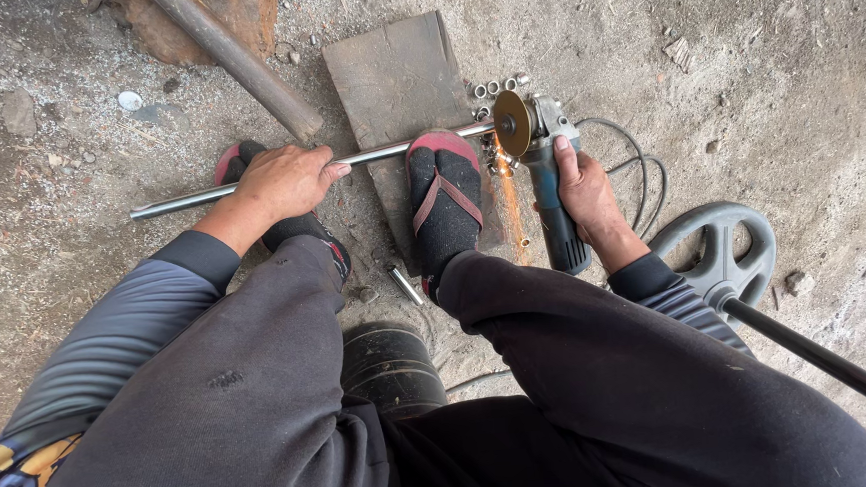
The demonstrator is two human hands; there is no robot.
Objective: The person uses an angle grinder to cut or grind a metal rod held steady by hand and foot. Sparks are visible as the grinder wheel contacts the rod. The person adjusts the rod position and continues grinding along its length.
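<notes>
Sparks fly as the right hand grips the blue angle grinder, disc biting the long shiny steel rod lying across the flat grey board. Left hand presses, closed over the rod, beside the sandalled right foot pinning it.

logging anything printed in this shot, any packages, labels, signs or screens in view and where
None in view: no package, sign or screen.
The angle grinder in the right hand shows no label that can be made out.
The left hand presses a bare metal rod on the dirt floor.
</notes>
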